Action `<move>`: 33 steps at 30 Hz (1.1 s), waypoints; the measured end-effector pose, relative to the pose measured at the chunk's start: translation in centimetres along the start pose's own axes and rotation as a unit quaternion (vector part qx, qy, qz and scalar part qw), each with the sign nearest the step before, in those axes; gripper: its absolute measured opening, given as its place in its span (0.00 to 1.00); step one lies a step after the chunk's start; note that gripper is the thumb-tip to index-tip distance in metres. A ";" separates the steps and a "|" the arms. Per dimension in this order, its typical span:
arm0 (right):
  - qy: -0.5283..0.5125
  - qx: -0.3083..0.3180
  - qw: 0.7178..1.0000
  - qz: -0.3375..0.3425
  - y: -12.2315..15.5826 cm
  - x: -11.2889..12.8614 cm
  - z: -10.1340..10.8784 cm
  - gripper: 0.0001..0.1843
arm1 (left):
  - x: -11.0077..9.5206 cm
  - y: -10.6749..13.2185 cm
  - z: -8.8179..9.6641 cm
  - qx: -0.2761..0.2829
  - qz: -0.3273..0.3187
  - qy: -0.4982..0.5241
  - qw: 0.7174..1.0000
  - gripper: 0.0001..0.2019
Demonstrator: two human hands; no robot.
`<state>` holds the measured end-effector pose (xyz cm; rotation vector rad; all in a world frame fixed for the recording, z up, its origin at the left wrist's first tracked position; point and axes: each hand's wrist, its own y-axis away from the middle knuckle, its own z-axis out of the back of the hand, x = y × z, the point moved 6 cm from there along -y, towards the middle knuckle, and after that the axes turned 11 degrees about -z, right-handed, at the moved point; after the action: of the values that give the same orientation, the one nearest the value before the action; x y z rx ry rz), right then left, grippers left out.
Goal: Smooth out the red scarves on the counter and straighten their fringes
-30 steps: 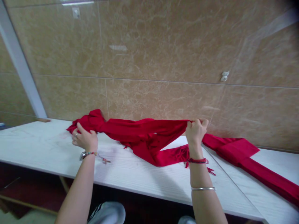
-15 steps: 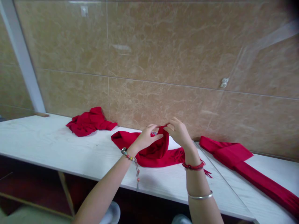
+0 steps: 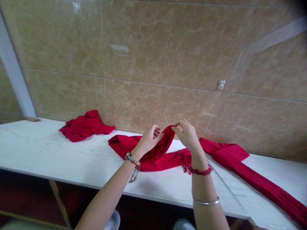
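Note:
A red fringed scarf (image 3: pixel 153 156) lies bunched on the white table (image 3: pixel 48 153) in front of me. My left hand (image 3: pixel 147 140) and my right hand (image 3: pixel 188 135) meet above it, both pinching a raised fold of the scarf near its top edge. The fringe hangs by my right wrist. Beaded bracelets sit on my left wrist, a red cord and a silver bangle on my right arm.
A crumpled red cloth (image 3: pixel 83 126) lies at the back left by the wall. A long folded red scarf (image 3: pixel 251 175) runs off to the right across a second table. A marbled brown wall (image 3: pixel 168 64) stands close behind. Shoes show under the table.
One second ago my hands were wide apart, stretching the scarf. My left hand came right to meet the right one, and the scarf now lies folded and gathered in the middle.

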<state>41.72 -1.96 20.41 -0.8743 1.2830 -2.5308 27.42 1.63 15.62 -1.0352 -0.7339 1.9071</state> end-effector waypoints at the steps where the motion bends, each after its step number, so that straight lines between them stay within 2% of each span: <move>1: -0.002 0.011 1.000 0.000 0.0 0.1 -0.3 0.06 | -0.2 0.1 -0.2 -0.009 -0.002 -0.014 1.000 0.09; 5: -0.003 0.036 0.999 -0.010 0.0 0.7 -1.1 0.06 | -0.7 0.3 -0.3 -0.036 0.013 -0.140 0.989 0.09; 8: 0.000 0.036 0.998 -0.053 0.0 0.3 -0.9 0.05 | -0.4 0.3 0.6 -0.038 0.038 -0.239 0.969 0.11; 11: 0.015 0.006 0.995 -0.101 -0.2 -1.0 0.1 0.05 | 0.5 0.4 2.1 -0.046 0.067 -0.316 0.945 0.10; 13: 0.029 -0.021 0.992 -0.120 -0.3 -1.9 0.8 0.06 | 1.1 0.4 2.8 -0.046 0.076 -0.329 0.940 0.10; 15: 0.053 -0.037 0.988 -0.137 -0.3 -3.0 1.2 0.06 | 1.7 0.4 3.2 -0.040 0.072 -0.303 0.949 0.10; 17: 0.100 -0.037 0.980 -0.168 -0.2 -4.3 1.2 0.07 | 1.9 0.2 3.4 -0.025 0.058 -0.236 0.970 0.08; 19: 0.150 -0.006 0.970 -0.190 0.1 -5.3 0.4 0.06 | 1.7 0.0 3.4 0.000 0.039 -0.155 0.987 0.06; 21: 0.154 0.071 0.975 -0.143 0.4 -5.0 -1.2 0.10 | 1.1 -0.2 3.3 0.020 0.021 -0.108 0.994 0.05; 23: 0.105 0.160 0.981 -0.041 0.9 -3.1 -3.1 0.18 | 0.2 -0.4 3.2 0.030 0.001 -0.103 0.994 0.06; 25: 0.068 0.213 0.974 0.029 1.5 -0.9 -4.3 0.20 | -0.6 -0.5 2.9 0.040 -0.013 -0.102 0.994 0.06; 27: 0.073 0.218 0.973 0.028 1.5 0.5 -4.9 0.13 | -0.7 -0.5 2.7 0.049 -0.010 -0.093 0.994 0.08; 29: 0.080 0.194 0.978 0.002 1.1 1.2 -4.8 0.09 | -0.4 -0.5 2.7 0.048 0.004 -0.084 0.995 0.09; 31: 0.060 0.164 0.984 -0.022 0.6 1.1 -4.2 0.10 | 0.2 -0.4 3.1 0.053 0.008 -0.070 0.996 0.09; 33: 0.037 0.150 0.987 -0.052 0.1 -0.1 -3.5 0.10 | 0.9 -0.1 3.5 0.075 0.000 -0.049 0.996 0.07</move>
<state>39.81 0.34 18.68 -0.8059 0.8584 -2.7641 24.18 2.12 17.10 -0.8529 -0.6340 1.9919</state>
